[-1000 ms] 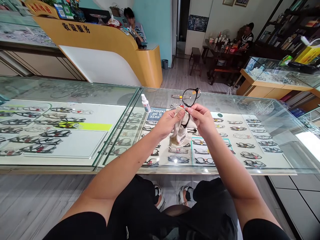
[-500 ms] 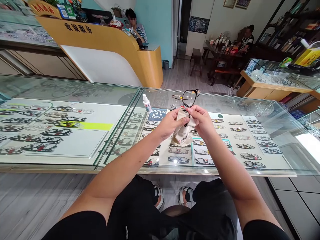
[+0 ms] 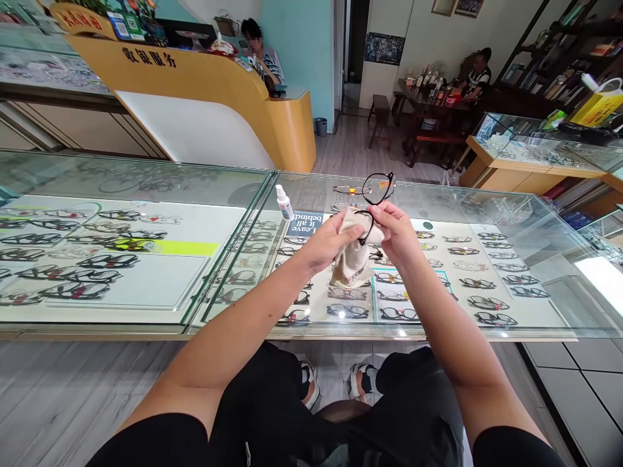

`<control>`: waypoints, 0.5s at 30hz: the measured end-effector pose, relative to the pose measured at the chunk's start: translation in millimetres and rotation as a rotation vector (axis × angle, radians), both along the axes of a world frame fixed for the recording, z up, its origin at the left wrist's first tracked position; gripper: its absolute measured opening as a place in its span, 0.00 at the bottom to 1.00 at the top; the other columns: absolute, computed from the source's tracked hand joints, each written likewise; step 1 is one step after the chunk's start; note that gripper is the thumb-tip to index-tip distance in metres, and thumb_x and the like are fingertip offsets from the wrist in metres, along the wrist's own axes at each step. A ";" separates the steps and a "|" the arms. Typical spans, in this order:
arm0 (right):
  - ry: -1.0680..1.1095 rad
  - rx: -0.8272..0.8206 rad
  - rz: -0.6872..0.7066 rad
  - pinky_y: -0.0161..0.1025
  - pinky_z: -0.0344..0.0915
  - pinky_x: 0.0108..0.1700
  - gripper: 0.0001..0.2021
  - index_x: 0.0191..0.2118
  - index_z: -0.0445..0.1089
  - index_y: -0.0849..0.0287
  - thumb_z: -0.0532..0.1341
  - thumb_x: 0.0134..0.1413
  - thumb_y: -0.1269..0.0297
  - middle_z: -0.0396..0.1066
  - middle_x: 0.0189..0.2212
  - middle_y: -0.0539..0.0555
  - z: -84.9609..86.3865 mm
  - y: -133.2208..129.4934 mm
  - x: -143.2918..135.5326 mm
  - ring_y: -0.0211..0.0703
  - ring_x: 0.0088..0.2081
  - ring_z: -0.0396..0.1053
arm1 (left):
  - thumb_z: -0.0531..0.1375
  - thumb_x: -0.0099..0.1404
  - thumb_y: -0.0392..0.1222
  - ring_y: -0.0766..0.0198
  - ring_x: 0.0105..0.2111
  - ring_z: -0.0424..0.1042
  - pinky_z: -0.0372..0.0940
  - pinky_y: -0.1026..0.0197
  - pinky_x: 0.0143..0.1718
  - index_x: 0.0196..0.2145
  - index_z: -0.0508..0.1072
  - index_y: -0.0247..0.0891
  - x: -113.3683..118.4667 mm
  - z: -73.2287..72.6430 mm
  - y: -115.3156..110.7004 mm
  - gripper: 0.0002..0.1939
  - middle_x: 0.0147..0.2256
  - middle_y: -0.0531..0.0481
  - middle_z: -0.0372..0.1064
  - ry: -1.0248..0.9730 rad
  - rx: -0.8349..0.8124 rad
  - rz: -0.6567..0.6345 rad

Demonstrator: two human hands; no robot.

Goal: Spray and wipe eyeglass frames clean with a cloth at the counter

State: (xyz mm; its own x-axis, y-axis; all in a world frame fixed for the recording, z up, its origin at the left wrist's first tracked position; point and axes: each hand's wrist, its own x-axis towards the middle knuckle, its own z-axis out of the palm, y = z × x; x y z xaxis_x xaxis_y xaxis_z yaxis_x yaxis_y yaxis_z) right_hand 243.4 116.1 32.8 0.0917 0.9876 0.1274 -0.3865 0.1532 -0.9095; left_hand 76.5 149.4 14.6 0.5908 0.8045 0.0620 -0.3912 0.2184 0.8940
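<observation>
Above glass counter (image 3: 569, 275), right of spray bottle (image 3: 285, 203): black-rimmed glasses (image 3: 378, 189) held in right hand (image 3: 396, 227), beige cloth (image 3: 351, 267) pinched in left hand (image 3: 328, 244) at lower rim (image 3: 372, 224), partly hiding displayed frames (image 3: 399, 314) beneath.

– Where's the open lane?
– Right of the right hand (image 3: 395, 228), a wide run over the glass counter (image 3: 567, 266)!
– And on the left?
– The white spray bottle (image 3: 285, 204) stands beyond the left hand (image 3: 329, 242), obstructing the forward-left way; room opens left of it.
– Between the hands, cloth (image 3: 351, 266) and glasses (image 3: 376, 189) plug the gap.
</observation>
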 end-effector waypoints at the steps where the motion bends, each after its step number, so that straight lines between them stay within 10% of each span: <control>1: -0.002 0.000 0.010 0.37 0.54 0.29 0.24 0.28 0.72 0.54 0.83 0.40 0.45 0.61 0.23 0.44 -0.3 0.0 -0.1 0.36 0.25 0.54 | 0.82 0.51 0.49 0.64 0.35 0.76 0.67 0.63 0.40 0.47 0.77 0.38 -0.2 0.2 -0.9 0.30 0.36 0.52 0.78 -0.001 0.004 -0.017; 9: -0.067 0.027 0.082 0.37 0.62 0.34 0.23 0.29 0.75 0.54 0.83 0.39 0.46 0.74 0.31 0.48 -6.2 3.4 -2.5 0.37 0.29 0.60 | 0.77 0.57 0.64 0.71 0.25 0.67 0.62 0.67 0.27 0.34 0.74 0.36 1.8 -1.0 2.9 0.28 0.27 0.56 0.70 0.006 -0.015 0.072; 15: 0.024 0.009 0.010 0.38 0.70 0.38 0.19 0.32 0.78 0.53 0.82 0.42 0.49 0.79 0.37 0.50 -2.0 1.7 2.3 0.40 0.34 0.71 | 0.77 0.58 0.59 0.61 0.32 0.78 0.70 0.61 0.36 0.41 0.80 0.36 -3.7 0.4 3.6 0.25 0.33 0.48 0.80 0.013 -0.064 -0.032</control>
State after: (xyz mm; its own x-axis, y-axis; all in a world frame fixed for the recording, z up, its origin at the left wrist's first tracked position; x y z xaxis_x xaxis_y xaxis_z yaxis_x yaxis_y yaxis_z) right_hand 245.7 117.8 30.8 0.0850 0.9873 0.1340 -0.4093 0.1572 -0.8987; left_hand 72.9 153.0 15.0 0.6170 0.7869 0.0037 -0.3716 0.2872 0.8828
